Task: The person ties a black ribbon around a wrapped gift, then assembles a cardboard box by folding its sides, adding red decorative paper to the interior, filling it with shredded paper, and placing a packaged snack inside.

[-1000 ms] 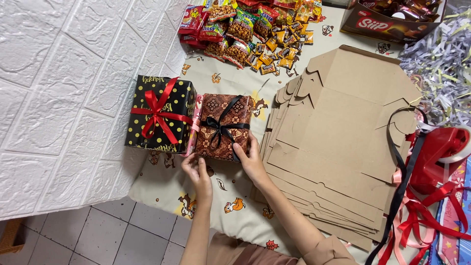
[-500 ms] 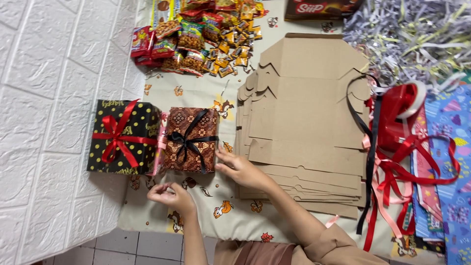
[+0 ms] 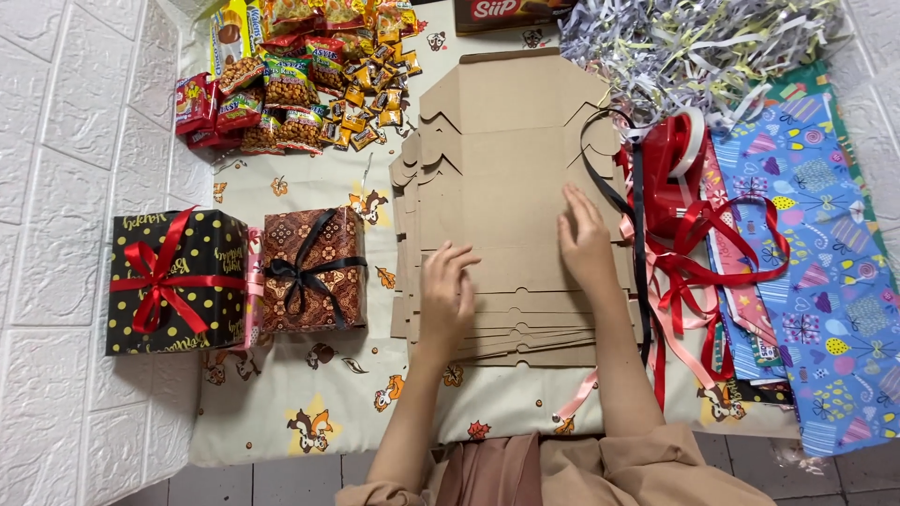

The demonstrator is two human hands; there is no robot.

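My left hand [image 3: 447,292] rests flat, fingers spread, on the near left part of a stack of flattened brown cardboard boxes [image 3: 511,159]. My right hand [image 3: 587,239] lies open on the same stack, further right and a little further away. Neither hand holds anything. To the left of the stack sits a brown patterned gift box [image 3: 312,272] tied with a black ribbon. Beside it stands a black gift box with gold dots [image 3: 175,281] and a red bow.
Snack packets [image 3: 291,80] are heaped at the far left. Shredded silver paper [image 3: 694,47] fills the far right. A red tape dispenser [image 3: 675,169], loose red, pink and black ribbons [image 3: 698,253] and blue patterned wrapping paper [image 3: 825,272] lie right of the stack. A white brick-pattern wall panel [image 3: 66,141] borders the left.
Both hands have left the brown patterned gift box and moved right onto the cardboard stack. The view has shifted right, so the gift boxes now sit further left.
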